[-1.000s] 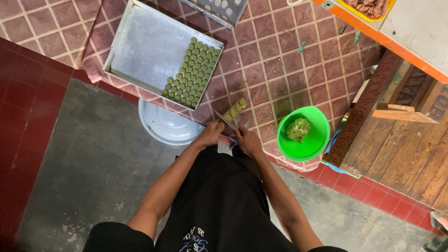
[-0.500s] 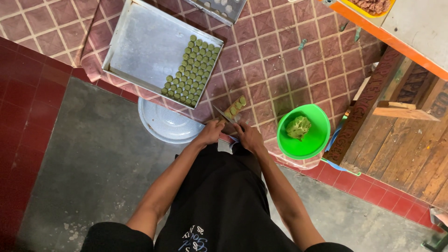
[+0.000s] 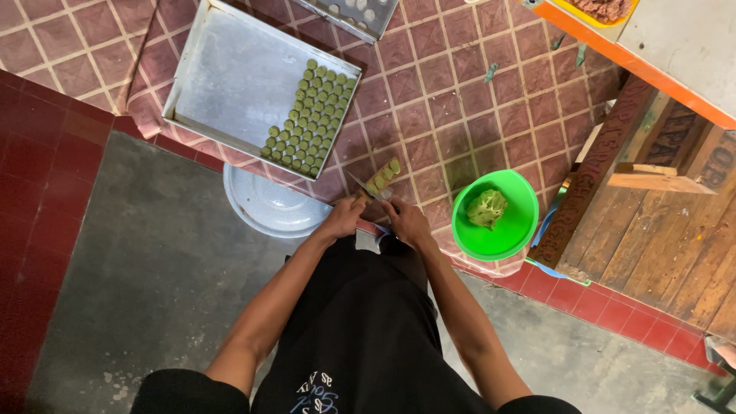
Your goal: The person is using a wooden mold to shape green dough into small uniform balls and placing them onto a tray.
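A short row of green dough slices (image 3: pixel 383 176) lies on the patterned tile mat just beyond my hands. My left hand (image 3: pixel 343 218) grips a knife (image 3: pixel 357 186) whose thin blade slants up to the left beside the near end of the row. My right hand (image 3: pixel 407 223) pinches the near end of the green dough roll, close against the left hand. Further out, a metal tray (image 3: pixel 230 84) holds several rows of small green rounds (image 3: pixel 310 115) along its right side.
A bright green bowl (image 3: pixel 517 230) with a lump of green dough (image 3: pixel 487 208) stands to the right of my hands. A round white lid (image 3: pixel 264 205) lies under the tray's near edge. Wooden crates (image 3: pixel 652 207) and an orange-edged table (image 3: pixel 659 54) stand at right.
Both hands stay together at the near end of the dough row. The knife blade has shifted slightly beside the slices. Tray and bowl have not moved.
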